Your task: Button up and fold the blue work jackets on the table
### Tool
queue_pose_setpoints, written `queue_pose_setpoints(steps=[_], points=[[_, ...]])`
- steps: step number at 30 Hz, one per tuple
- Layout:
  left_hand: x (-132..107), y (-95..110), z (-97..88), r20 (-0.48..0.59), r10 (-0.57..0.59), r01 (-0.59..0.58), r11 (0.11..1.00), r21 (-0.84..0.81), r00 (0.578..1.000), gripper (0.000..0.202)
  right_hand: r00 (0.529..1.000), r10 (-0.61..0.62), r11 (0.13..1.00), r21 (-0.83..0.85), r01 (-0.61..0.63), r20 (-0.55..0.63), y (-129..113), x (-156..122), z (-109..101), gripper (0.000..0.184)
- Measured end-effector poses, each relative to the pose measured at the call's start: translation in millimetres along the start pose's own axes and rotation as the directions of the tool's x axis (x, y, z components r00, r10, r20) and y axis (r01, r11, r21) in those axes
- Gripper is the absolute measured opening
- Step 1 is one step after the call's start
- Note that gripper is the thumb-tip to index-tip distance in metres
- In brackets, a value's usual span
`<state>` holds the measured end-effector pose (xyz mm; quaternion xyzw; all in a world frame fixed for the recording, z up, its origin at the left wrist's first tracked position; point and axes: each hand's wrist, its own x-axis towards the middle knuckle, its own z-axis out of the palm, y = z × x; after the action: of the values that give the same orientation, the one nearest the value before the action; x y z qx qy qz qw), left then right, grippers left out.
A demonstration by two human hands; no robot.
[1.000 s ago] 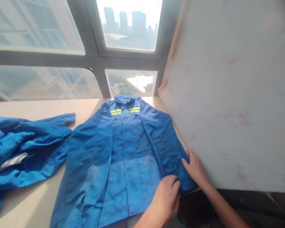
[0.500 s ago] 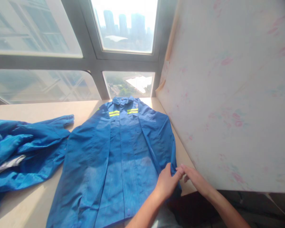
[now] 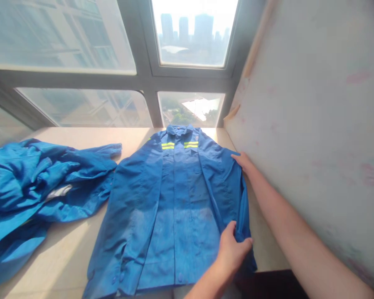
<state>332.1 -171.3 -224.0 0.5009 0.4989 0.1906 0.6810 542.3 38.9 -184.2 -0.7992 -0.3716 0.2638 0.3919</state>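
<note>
A blue work jacket (image 3: 182,216) lies spread front up, collar toward the window, with yellow reflective strips across its chest. Its sleeves are folded in over the front. Near the lower end of the right-hand sleeve, my left hand (image 3: 232,247) is closed on the fabric, thumb and forefinger on either side of the cloth. My right hand (image 3: 243,161) reaches farther along, pinching the same sleeve's outer edge near its upper bend; part of its fingers is hidden.
A crumpled blue garment (image 3: 59,178) with a whitish patch lies at the left. The pale ledge (image 3: 76,245) runs beneath both garments. A flower-patterned wall (image 3: 314,145) stands close on the right, and framed windows (image 3: 191,79) rise behind.
My right hand has moved away from my left, up along the sleeve to its upper bend. My left hand stays by the sleeve's lower end. The view has turned left.
</note>
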Motion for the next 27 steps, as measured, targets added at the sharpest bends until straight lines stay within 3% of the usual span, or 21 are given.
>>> queue_pose_setpoints(steps=[4,9,11,13,15,17,19,23,27], points=[[-17.5,7.4,-10.6,0.004,-0.062,0.062,0.998,-0.022,0.998,0.077,0.992,-0.095,0.992,-0.078,0.101,0.077,-32.4,18.7,20.2,0.037],[-49.0,-6.3,-57.4,-0.009,-0.046,0.046,0.996,0.073,0.999,0.075,0.971,-0.207,0.963,-0.149,0.224,0.118,-74.7,28.6,57.8,0.039],[-61.8,-20.2,-83.2,-0.091,-0.034,0.046,0.990,0.133,0.995,0.078,0.944,-0.284,0.923,-0.219,0.316,0.168,-86.2,18.3,86.6,0.033],[-71.4,-34.0,-108.7,-0.188,0.009,0.030,0.979,0.203,0.982,0.078,0.881,-0.370,0.831,-0.319,0.455,0.295,-89.8,-1.9,121.5,0.030],[-76.5,-44.0,-129.1,-0.250,0.062,0.025,0.944,0.328,0.966,0.076,0.810,-0.407,0.735,-0.376,0.565,0.421,-84.3,-26.9,154.5,0.031],[-77.7,-47.6,-140.2,-0.248,0.107,0.026,0.877,0.479,0.963,0.073,0.782,-0.424,0.698,-0.386,0.603,0.457,-71.9,-48.4,176.9,0.031],[-76.9,-44.9,-141.6,-0.190,0.144,-0.006,0.810,0.586,0.971,0.071,0.762,-0.463,0.672,-0.381,0.635,0.454,-58.0,-59.8,184.7,0.032],[-76.5,-34.3,-129.3,-0.079,0.173,-0.069,0.713,0.698,0.982,0.070,0.725,-0.557,0.623,-0.373,0.688,0.406,-42.3,-51.5,171.8,0.041],[-77.8,-46.5,-119.3,-0.010,0.222,-0.132,0.615,0.778,0.975,0.067,0.704,-0.618,0.531,-0.474,0.702,0.351,-35.4,-37.1,162.9,0.050]])
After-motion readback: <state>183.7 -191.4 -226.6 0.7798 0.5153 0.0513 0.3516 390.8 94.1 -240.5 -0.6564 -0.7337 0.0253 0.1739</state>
